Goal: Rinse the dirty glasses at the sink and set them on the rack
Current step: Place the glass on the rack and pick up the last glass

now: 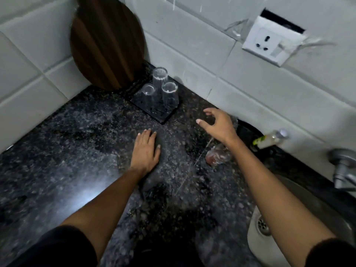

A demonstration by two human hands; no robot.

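Three clear glasses (159, 87) stand upside down on the rack (154, 110); my left hand (145, 151) rests flat on the surface (77, 151), my right hand (219, 125) hovers spread, holding nothing.

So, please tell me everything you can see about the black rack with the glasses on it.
The rack is a low, flat black tray, seemingly plastic, with a ribbed or slotted top. It lies flat on the dark speckled counter in the corner by the tiled wall, its far end near the round wooden board. Three clear glasses stand upside down on it, close together. Neither hand touches it.
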